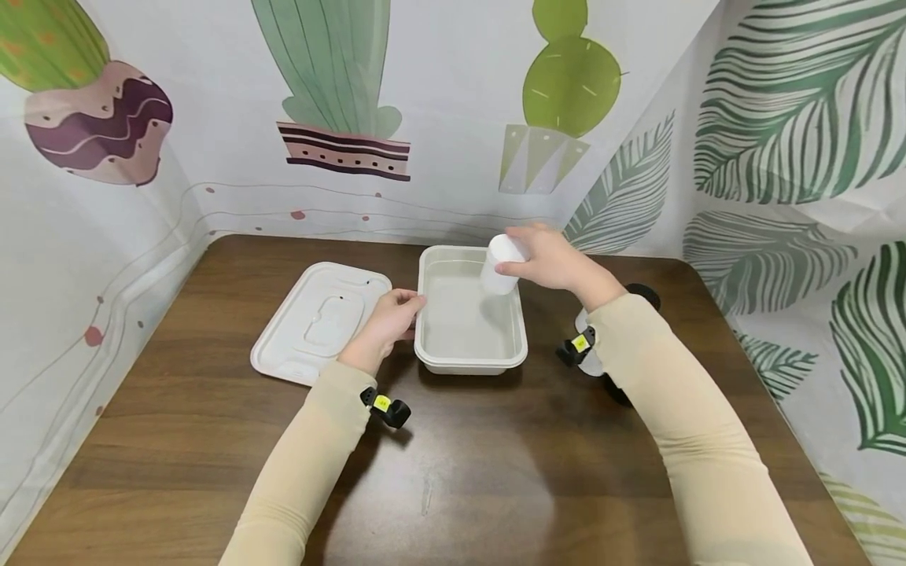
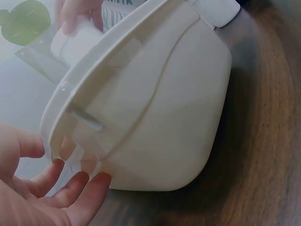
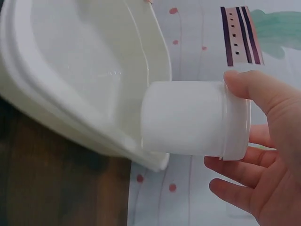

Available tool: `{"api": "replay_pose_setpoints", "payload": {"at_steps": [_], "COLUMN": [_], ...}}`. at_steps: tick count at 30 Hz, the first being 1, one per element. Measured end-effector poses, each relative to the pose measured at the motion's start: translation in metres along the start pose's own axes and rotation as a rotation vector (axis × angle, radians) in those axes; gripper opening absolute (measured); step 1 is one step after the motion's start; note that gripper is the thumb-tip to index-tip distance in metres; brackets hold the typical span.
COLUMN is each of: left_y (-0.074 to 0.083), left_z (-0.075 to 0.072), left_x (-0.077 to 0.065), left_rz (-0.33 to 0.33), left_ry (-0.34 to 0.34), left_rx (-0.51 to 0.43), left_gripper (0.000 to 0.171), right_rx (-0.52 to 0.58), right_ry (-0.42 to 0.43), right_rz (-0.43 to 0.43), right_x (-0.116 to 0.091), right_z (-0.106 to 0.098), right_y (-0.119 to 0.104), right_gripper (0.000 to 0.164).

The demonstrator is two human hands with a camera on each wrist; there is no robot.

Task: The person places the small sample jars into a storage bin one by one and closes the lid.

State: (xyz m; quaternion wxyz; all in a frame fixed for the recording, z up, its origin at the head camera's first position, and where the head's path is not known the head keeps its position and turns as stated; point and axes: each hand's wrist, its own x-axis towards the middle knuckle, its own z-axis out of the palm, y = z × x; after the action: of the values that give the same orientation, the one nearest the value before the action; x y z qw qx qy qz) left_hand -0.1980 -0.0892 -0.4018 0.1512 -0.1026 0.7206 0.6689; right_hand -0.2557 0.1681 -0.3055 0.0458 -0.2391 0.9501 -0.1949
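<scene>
At the left of the table (image 1: 460, 479), the lid (image 1: 314, 310) lies on the wood, its right edge partly hidden behind the left wrist. Next comes the left hand (image 1: 388, 321), at the left side of the tub (image 1: 469, 363); the left wrist view shows it pinching the rim, thumb at the lip and fingers curled beneath. A camera (image 1: 387, 409) is worn on that sleeve.

The tub stands right of the lid, its open side up. Over its far right corner is the white jar (image 1: 499, 267), to the right of the left hand and well apart from it. Whether its base touches the tub, I cannot tell.

The right hand (image 1: 548, 255) grips the jar by its cap end, thumb on one side, fingers on the other, reaching in from the right. Farther right, a black-and-white object (image 1: 642, 295) sits partly hidden under the right forearm. Behind everything hangs a cactus-and-leaf printed cloth (image 1: 460, 118).
</scene>
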Motion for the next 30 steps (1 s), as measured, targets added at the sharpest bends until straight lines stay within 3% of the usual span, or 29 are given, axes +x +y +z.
{"api": "replay_pose_setpoints", "payload": {"at_steps": [10,20,30], "left_y": [-0.004,-0.004,-0.003], "left_z": [0.005,0.005,0.005], "left_x": [0.000,-0.001,-0.003], "left_rz": [0.003,0.009,0.024], "left_ry": [0.007,0.003,0.015], "left_rx": [-0.025,-0.035,-0.011], "left_gripper": [0.039,0.038,0.039], "right_rx": [-0.002,0.019,-0.015], "right_ry": [-0.058,-0.103,-0.202], "right_rz": [-0.038,-0.018,-0.002], "right_x": [0.028,0.052,0.065], "right_z": [0.026,0.049,0.063], "right_y": [-0.018,-0.027,-0.042], "right_gripper": [0.075,0.072,0.069]}}
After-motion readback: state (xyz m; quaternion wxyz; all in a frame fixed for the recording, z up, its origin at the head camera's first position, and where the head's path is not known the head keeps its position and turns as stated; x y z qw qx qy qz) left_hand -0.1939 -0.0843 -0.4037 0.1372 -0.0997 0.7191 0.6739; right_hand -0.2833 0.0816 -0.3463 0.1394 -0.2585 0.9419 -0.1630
